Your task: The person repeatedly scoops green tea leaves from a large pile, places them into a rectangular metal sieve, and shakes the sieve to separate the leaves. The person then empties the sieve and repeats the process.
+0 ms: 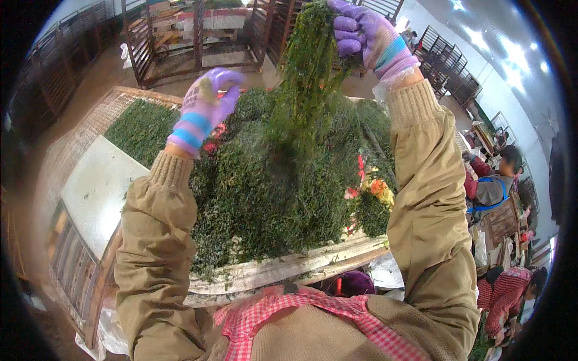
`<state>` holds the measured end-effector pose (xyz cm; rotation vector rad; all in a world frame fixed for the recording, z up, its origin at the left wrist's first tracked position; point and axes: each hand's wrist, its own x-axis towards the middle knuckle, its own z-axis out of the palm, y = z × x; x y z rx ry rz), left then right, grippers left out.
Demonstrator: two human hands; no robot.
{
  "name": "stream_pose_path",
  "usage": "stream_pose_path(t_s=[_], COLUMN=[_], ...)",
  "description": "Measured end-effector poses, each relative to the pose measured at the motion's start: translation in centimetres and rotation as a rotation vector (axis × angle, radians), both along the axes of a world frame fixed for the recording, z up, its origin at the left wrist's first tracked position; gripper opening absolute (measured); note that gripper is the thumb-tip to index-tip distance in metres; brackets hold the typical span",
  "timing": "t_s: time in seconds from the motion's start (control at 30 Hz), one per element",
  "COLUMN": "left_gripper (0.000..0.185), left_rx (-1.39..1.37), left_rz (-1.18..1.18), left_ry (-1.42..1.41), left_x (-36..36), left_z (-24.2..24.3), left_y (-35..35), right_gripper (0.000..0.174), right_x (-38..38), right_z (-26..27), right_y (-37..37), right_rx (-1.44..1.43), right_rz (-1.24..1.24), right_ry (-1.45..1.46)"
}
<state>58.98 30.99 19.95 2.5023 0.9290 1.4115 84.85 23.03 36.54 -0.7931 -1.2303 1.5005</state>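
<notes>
My right hand (356, 36), in a purple coated glove, is raised at the top and grips a long hanging bunch of green plant strands (311, 67). Below it spreads a large heap of dark green, leafy plant material (253, 203) on a light-coloured table. My left hand (212, 101), in a matching glove with blue bands, hovers over the heap's upper left part, fingers curled and thumb apart, with nothing visible in it. Red and pink pieces lie near its wrist. Orange and yellow pieces (381, 189) show at the heap's right side.
Left of the heap are a mesh tray (81, 131) with more greens and a white board (104, 194). Wooden racks (198, 40) stand beyond. A purple bucket (352, 283) sits below the table's near edge (271, 273). Several other people (490, 189) are at the right.
</notes>
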Motion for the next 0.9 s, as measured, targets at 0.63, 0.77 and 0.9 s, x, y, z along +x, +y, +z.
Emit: stream_pose_path(t_s=[0.63,0.77,0.9], left_gripper=[0.02,0.026,0.042], left_rx=[-0.047,-0.163,-0.154], left_rz=[0.083,0.029,-0.067], left_ry=[0.785,0.989,0.805], left_x=[9.2,8.0,6.6], left_z=[-20.3,-14.6,-5.5], left_y=[-8.8,-10.3,-13.7], right_gripper=[0.023,0.02,0.017], right_x=[7.1,5.5,2.2], right_z=[12.4,13.6,7.8], right_y=[0.2,-0.3,1.9], right_rx=[0.207,0.267,0.32], right_rz=[-0.13,-0.133,-0.38], right_ry=[-0.032,-0.108,-0.302])
